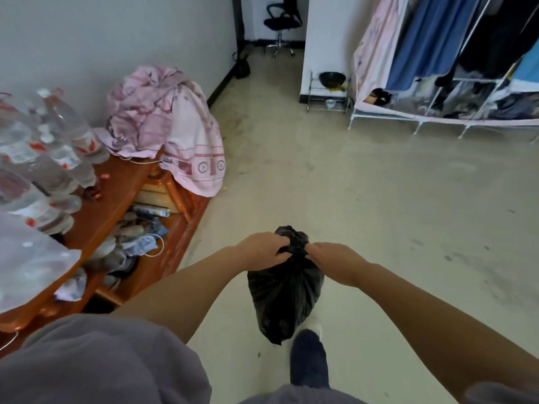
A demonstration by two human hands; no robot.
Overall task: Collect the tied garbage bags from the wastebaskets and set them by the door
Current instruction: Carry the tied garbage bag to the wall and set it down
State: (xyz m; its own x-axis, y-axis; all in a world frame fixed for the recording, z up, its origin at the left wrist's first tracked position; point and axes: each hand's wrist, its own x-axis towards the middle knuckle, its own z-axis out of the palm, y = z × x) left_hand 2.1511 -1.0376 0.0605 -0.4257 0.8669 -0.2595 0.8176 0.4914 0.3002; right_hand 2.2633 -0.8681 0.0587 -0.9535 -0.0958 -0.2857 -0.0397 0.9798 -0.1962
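- A black bag (284, 298) hangs in the air in front of the person, straight below the hands, clear of the floor (379, 214) and above a foot in a dark trouser leg (307, 363).
- The left hand (262, 250) is clamped on the gathered neck from its own side, fingers curled into the bunched plastic; the right hand (332, 259) grips the same neck from the other side. The two hands are close together with only the knot (293, 237) between them.
- Both forearms reach forward and slightly down, elbows apart, wrists turned in toward the neck.
- Judging by its look, the bag is soft and thin: the film is creased and pulled into tight pleats under the grip. It bulges a little but hangs narrow, so it is probably light to moderate in weight. The plastic looks slick, and it could tear if taken by the body; the twisted neck just below the knot is the safest hold.
- Left of the hands stands a wooden desk (116, 193) carrying water bottles (58, 141), with clutter on its lower shelf (137, 243).
- Further off on the left, a pink towel (180, 135) is draped over the end of the desk.
- Far to the right of the hands is a clothes rack (452, 68); beside it is a small wire stand (328, 91).
- Straight ahead, well beyond the hands, an opening shows an office chair (281, 24). No door can be made out, so the bag is likely mid-carry.
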